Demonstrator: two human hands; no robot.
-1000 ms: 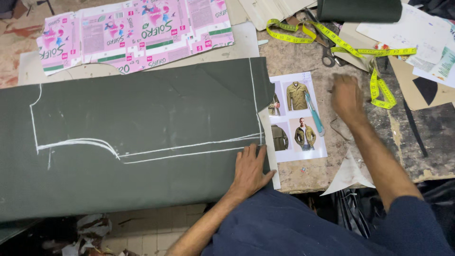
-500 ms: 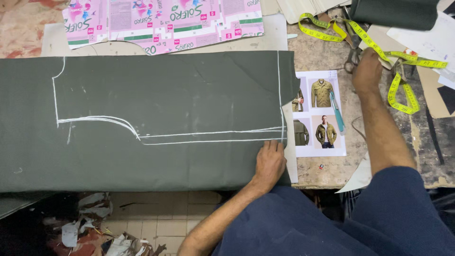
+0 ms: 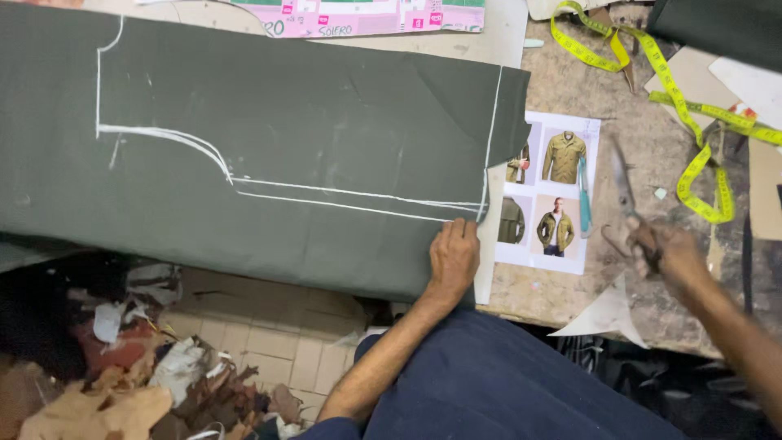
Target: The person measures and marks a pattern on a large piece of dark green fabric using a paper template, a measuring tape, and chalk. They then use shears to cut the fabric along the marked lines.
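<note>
Left hand [image 3: 454, 257] flat, fingers spread, pressing chalk-marked dark green cloth [image 3: 269, 155] near worktop's front edge; right hand [image 3: 672, 257] clamped round scissors [image 3: 626, 191] beside jacket photo sheet [image 3: 550, 191].

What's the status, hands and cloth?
Left hand flat on the dark green cloth by the chalk lines. Right hand holds scissors over the table, blurred. Jacket photo sheet lies between.

Flattened pink carton [image 3: 375, 16] (top edge, beyond cloth)
</note>
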